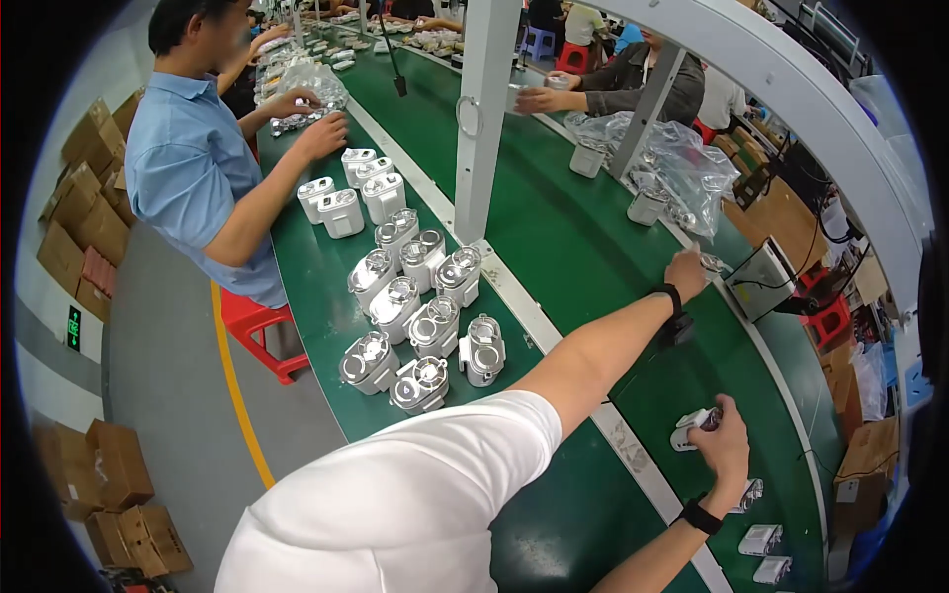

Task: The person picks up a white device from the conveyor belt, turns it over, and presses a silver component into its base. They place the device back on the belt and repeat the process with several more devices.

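My left arm, in a white sleeve, stretches across the green conveyor to its far edge. There my left hand (687,275) has its fingers curled closed beside a small shiny silver part (712,263); what the fingers hold, if anything, is too small to make out. Nearer to me, my right hand (729,447) grips a white device with a silver top (684,435) low over the belt, thumb and fingers around it. Beyond my right wrist another white-and-silver device (751,494) lies partly hidden. Two more white devices (760,539) lie below it on the belt.
Several white housings with round silver tops (433,326) stand on the green side table (326,326). A grey post (484,128) rises between table and belt. A co-worker in a blue shirt (198,148) works at far left. Clear plastic bags (682,163) and a tilted panel (761,282) line the far edge.
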`<state>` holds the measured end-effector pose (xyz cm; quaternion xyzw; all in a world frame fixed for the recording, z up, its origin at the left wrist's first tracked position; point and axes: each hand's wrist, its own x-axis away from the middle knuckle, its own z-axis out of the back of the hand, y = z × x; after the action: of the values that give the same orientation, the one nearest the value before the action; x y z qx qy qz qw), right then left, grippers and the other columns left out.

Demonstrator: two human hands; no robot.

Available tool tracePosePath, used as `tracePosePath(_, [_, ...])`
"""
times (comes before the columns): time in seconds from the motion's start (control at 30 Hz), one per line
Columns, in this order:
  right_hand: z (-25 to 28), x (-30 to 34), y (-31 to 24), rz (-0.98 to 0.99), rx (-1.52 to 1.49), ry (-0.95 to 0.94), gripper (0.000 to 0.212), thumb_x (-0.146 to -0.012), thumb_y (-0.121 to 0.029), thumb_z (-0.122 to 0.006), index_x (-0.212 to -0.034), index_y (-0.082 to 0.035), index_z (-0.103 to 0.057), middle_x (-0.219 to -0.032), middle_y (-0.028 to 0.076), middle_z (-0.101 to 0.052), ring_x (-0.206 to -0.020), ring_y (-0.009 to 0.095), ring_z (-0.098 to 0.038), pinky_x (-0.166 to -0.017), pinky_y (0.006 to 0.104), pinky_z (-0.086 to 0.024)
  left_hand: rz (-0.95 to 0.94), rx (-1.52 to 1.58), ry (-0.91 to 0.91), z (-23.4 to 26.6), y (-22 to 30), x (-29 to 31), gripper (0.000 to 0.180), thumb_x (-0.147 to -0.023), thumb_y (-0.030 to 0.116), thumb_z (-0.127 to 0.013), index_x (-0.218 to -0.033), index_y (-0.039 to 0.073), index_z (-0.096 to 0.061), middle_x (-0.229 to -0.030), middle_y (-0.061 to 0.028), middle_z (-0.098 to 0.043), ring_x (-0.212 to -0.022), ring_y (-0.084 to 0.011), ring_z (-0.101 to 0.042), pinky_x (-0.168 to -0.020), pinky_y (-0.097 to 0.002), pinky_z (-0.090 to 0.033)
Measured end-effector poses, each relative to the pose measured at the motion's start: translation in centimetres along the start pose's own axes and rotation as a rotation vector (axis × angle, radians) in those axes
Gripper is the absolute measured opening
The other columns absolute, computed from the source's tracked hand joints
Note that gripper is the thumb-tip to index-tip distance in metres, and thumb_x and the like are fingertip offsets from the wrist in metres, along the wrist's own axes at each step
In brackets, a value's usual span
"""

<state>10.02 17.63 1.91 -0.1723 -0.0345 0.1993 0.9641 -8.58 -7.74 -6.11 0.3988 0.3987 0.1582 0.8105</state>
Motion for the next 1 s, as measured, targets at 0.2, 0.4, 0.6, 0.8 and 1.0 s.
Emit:
tracePosePath(0.2, [1.7,0.5,-1.3,-0.099,-0.111,-0.108,0.084,-0.064,-0.016,-0.077,-0.141,0.000,-0.047,-0.104,0.020,-0.067,-0.096,0.025,-0.066,-0.086,0.0377,-0.052,0.011,0.080,-0.082,-0.6,0.7,0.9,0.039,-0.078,0.013,-0.068,-0.116,0.006,-0.063,-0.111,-0.0197,-0.062,-0.101,-0.0384,-0.062,-0.085,-0.0465,-0.052])
tracePosePath(0.4, [2.1,0.2,-1.4,0.168,-0.129,0.323,0.085,-0.077,-0.024,-0.079,-0.146,0.002,-0.038,-0.134,0.025,-0.054,-0.123,0.030,-0.054,-0.104,0.0387,-0.042,0.020,0.171,-0.067,1.8,3.8,2.4,0.035,-0.073,0.019,-0.072,-0.107,0.013,-0.069,-0.099,-0.0144,-0.065,-0.096,-0.0359,-0.063,-0.081,-0.0463,-0.051])
tracePosePath(0.6, [2.4,-1.5,-1.1,0.204,-0.607,0.896,0.071,-0.093,-0.026,-0.070,-0.148,0.003,-0.034,-0.144,0.024,-0.045,-0.128,0.029,-0.050,-0.107,0.0402,-0.042,-0.654,0.519,-0.107,8.1,13.8,7.0,0.031,-0.063,0.018,-0.078,-0.095,0.016,-0.074,-0.088,-0.0100,-0.061,-0.088,-0.0318,-0.061,-0.074,-0.0420,-0.050])
tracePosePath(0.8, [5.3,0.4,-1.9,0.159,-0.983,0.885,0.065,-0.095,-0.023,-0.068,-0.146,0.002,-0.038,-0.139,0.021,-0.049,-0.123,0.027,-0.054,-0.099,0.0367,-0.048,-0.875,0.581,-0.194,12.1,19.0,10.4,0.041,-0.061,0.016,-0.080,-0.101,0.014,-0.073,-0.101,-0.0150,-0.058,-0.095,-0.0331,-0.059,-0.079,-0.0423,-0.048])
tracePosePath(1.0, [5.7,1.0,-2.3,0.222,-0.866,0.855,0.060,-0.096,-0.019,-0.066,-0.146,0.002,-0.040,-0.134,0.019,-0.055,-0.119,0.023,-0.056,-0.098,0.0335,-0.048,-0.703,0.702,-0.388,14.4,18.5,11.3,0.079,-0.066,0.017,-0.081,-0.139,0.012,-0.053,-0.125,-0.0210,-0.053,-0.110,-0.0318,-0.058,-0.092,-0.0402,-0.047])
